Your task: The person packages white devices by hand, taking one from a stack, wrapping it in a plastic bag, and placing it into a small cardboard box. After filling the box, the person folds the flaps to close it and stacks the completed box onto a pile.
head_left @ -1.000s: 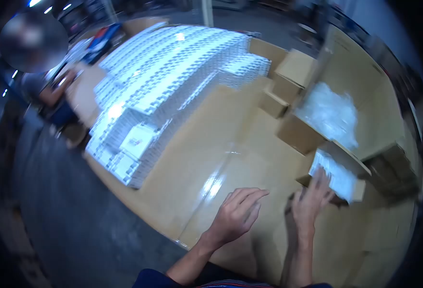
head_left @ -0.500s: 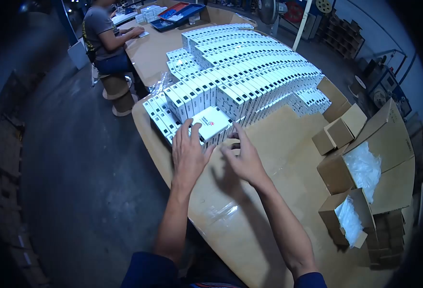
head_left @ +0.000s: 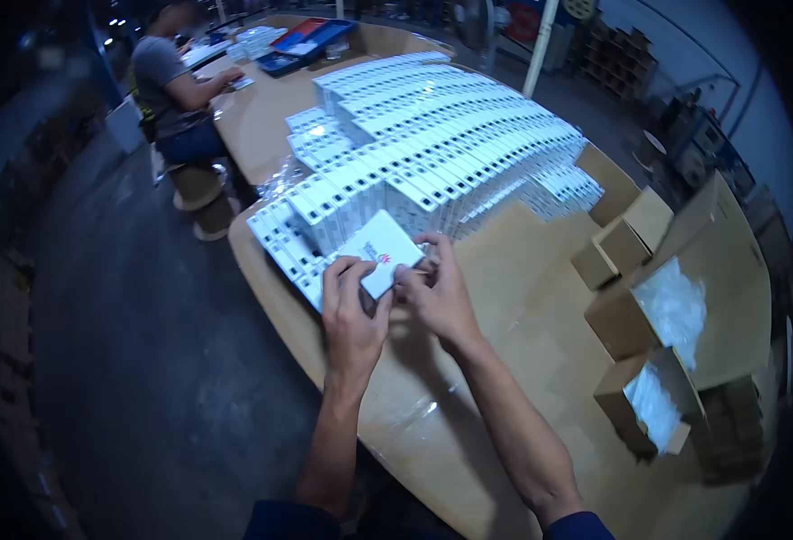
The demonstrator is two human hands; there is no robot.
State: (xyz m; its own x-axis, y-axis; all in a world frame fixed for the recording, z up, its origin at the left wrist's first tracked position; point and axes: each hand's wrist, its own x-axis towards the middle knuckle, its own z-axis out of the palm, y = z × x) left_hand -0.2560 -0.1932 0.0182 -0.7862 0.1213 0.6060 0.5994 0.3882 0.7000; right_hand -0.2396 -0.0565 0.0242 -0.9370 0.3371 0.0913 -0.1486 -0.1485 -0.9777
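Observation:
A small flat white box with a red logo and dark print is tilted between my hands, in front of the stacked boxes. My left hand grips its left and lower edge, fingers bent and thumb underneath. My right hand closes on its right corner, thumb near the printed top. Just beyond stand long rows of matching white boxes, packed on edge with small dark squares along their ends. A lower group of boxes lies left of my left hand.
Open cardboard boxes with clear plastic bags stand on the right of the brown tabletop. Clear plastic wrap lies by the left edge. A co-worker sits at the far left near a blue tray.
The white box has come up from the stack and turned toward me, with both hands now gripping it. The right hand was apart from it before. The view has shifted slightly.

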